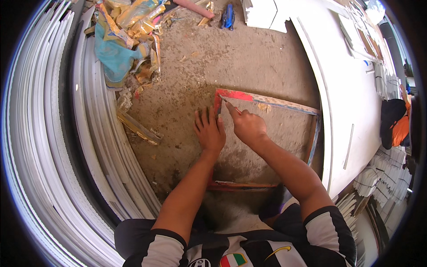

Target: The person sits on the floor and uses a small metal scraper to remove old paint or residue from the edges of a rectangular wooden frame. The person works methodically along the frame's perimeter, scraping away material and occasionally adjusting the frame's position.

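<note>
Frame (235,94), red-handled tool (223,98) at one corner

Stained brown floor (249,58); long white panels (38,120) stacked at left; broad white surface (349,102) at right.

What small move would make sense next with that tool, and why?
Perhaps draw the thin tool along the red covering at the corner of the frame: the right hand has its tip there, the left hand lies spread at the frame's left side, and red covers that corner while most of the far bar looks free of it.
</note>
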Demonstrator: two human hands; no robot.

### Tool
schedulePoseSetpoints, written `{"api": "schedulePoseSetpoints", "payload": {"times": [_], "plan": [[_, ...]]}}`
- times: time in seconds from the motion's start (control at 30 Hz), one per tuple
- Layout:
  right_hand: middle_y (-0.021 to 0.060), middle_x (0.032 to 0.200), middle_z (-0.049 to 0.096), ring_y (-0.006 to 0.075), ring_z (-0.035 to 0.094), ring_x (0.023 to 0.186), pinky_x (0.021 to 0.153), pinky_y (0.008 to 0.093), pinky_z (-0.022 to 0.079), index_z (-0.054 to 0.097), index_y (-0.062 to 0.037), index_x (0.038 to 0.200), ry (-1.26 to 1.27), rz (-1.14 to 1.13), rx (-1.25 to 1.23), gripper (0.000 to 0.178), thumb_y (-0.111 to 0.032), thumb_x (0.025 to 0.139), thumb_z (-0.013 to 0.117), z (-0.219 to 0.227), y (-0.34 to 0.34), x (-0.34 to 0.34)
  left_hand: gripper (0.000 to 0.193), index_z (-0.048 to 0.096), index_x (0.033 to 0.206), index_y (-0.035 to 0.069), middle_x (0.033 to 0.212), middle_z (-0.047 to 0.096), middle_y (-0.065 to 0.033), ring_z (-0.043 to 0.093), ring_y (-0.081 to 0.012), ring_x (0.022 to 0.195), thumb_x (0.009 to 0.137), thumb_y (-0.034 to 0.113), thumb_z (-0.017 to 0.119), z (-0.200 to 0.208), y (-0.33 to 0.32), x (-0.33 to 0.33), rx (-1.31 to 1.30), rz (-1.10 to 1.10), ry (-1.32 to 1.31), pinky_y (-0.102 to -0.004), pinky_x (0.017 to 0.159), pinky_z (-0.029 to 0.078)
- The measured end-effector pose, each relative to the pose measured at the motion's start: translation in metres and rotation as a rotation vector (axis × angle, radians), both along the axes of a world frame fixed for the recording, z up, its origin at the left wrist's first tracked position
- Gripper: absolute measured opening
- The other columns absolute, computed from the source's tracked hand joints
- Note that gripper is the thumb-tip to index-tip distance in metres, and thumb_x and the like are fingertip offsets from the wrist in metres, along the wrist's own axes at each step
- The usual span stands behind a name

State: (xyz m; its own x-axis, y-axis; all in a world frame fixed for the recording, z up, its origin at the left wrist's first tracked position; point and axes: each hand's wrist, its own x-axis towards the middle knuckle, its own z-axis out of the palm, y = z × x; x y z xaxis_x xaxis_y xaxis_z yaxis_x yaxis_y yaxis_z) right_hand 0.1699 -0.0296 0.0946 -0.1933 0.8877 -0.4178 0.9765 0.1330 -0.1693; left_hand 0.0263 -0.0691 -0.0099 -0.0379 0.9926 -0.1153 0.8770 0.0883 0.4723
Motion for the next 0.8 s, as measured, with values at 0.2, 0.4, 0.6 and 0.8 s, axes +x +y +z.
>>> {"api": "schedulePoseSetpoints", "payload": {"times": [0.2,0.4,0.6,0.8], "plan": [[0.0203,0.091,0.073,0.0389,0.073,0.080,0.074,0.0477,0.060,0.057,-0.0265,0.144,0.309,-0.128,0.063,0.048,-0.019,0.097,0.058,-0.022,0.009,0.020,0.055,0.037,0.155,0.008,0.159,0.035,-0.0181,0.020,-0.0419,0.153,0.110,0.038,0.039,-0.003,0.002,0.000,0.002,0.003,0.006,-0.0608,0.122,0.016],[0.0170,0.091,0.074,0.0381,0.072,0.080,0.074,0.0477,0.059,0.060,-0.0272,0.141,0.483,-0.095,0.055,0.041,-0.027,0.100,0.060,-0.030,0.018,0.049,0.054,0.038,0.155,0.009,0.160,0.034,-0.0178,0.022,-0.0409,0.153,0.110,0.039,0.039,0.006,0.004,0.000,-0.011,0.000,0.023,-0.0601,0.122,0.017],[0.0123,0.097,0.075,0.0352,0.073,0.089,0.078,0.0465,0.057,0.062,-0.0253,0.138,0.084,-0.009,-0.065,0.039,-0.028,0.099,0.062,0.011,0.029,0.023,0.053,0.040,0.153,0.009,0.159,0.035,-0.0174,0.022,-0.0413,0.152,0.110,0.041,0.037,-0.004,0.001,-0.001,0.024,0.008,0.031,-0.0600,0.121,0.018],[0.0149,0.111,0.074,0.0355,0.071,0.096,0.085,0.0430,0.057,0.063,-0.0228,0.138,0.661,-0.141,-0.021,0.041,-0.022,0.097,0.063,-0.039,0.023,0.055,0.053,0.041,0.152,0.009,0.157,0.036,-0.0182,0.024,-0.0417,0.152,0.110,0.041,0.038,0.000,0.003,0.000,0.029,0.009,0.050,-0.0603,0.120,0.020]]}}
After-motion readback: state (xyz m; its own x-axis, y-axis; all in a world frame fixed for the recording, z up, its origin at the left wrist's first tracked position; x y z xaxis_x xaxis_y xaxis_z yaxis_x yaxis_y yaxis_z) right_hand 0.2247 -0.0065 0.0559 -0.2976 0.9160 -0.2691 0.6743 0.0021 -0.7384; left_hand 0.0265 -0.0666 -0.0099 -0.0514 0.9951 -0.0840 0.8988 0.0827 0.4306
